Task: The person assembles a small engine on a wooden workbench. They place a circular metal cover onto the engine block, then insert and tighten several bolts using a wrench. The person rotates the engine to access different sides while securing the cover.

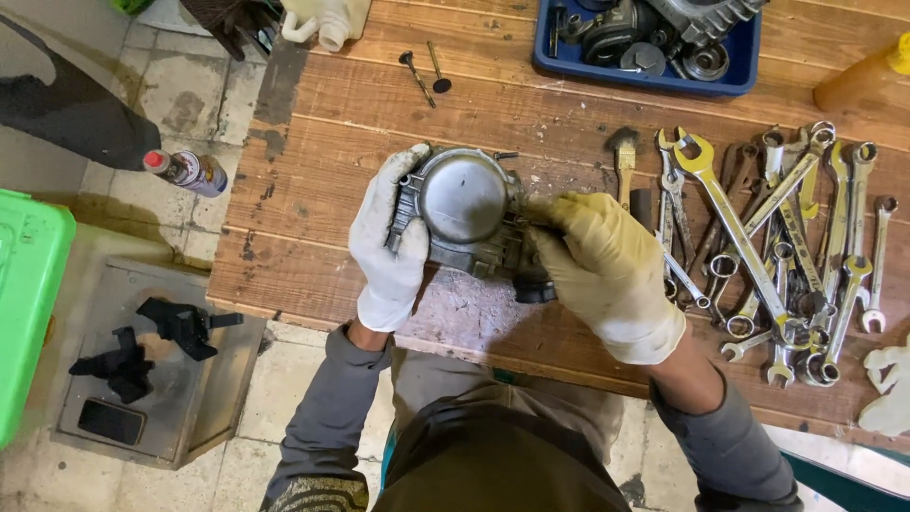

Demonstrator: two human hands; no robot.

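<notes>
Two gloved hands grip a grey metal engine part (464, 210) near the worktop's (322, 133) front edge: left hand (389, 242) fingers wrapped on its side, right hand (607, 270) closed on its other end. Wrenches (768, 246) lie rightward. Firm, level support likely steadies it.

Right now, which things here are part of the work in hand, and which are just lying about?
In hand:
- metal engine part
- left hand, white glove, gripping its side
- right hand, yellow glove, on its other side

Lying about:
- wrenches
- brush
- two valves
- blue tray of parts
- spray can on the floor
- green box
</notes>
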